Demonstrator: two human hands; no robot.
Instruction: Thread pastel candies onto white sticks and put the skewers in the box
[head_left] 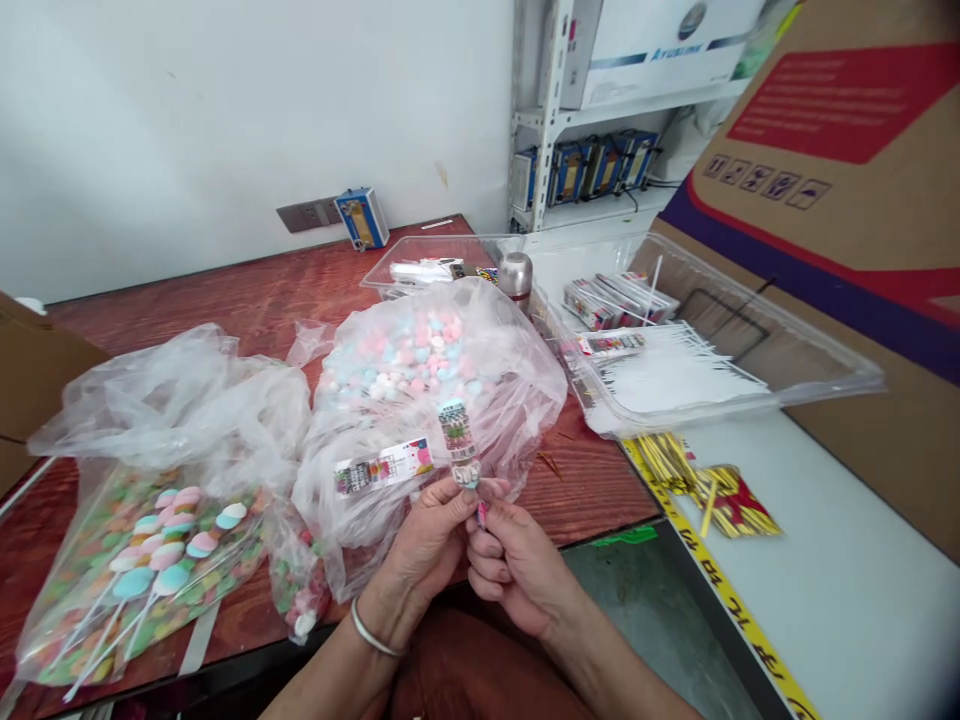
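In front of me, my left hand (439, 520) pinches the lower end of a small printed clear bag (457, 435) with pale candy inside, which stands roughly upright. My right hand (517, 565) is closed at the gathered bottom of the same bag; a bit of pink and dark wrapper shows at its fingertips. Any stick there is hidden by the fingers. Just left of the bag, a flat printed wrapper (384, 468) lies on a large plastic bag (517, 360) of pink, blue and white marshmallows (420, 355).
At left, marshmallow sticks (161, 545) lie on a clear bag of ring candies (60, 610). On the right, a clear tray (825, 375) holds white sticks (675, 370) and wrapper stacks (615, 300). Gold twist ties (739, 500) lie before it. A metal flask (515, 275) stands behind.
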